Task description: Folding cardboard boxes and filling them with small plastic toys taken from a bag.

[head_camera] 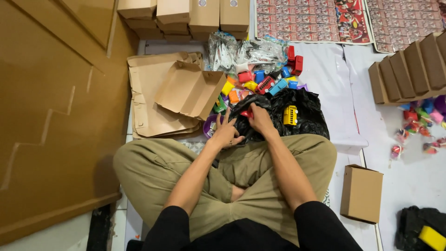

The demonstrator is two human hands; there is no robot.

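Two hands worked at a black bag (304, 114). Left hand (226, 133) lay spread open on it, holding nothing. Right hand (261, 120) pinched a small red toy (246, 113) (mostly hidden), near a yellow bus (290, 115).

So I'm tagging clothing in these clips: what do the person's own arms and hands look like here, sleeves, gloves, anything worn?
Both forearms are bare from about the elbow down, with black sleeves covering the upper arms. The left hand and right hand wear no gloves. No ring, watch or bracelet can be made out on fingers or wrists. Olive-khaki trousers cover the crossed legs beneath the arms.
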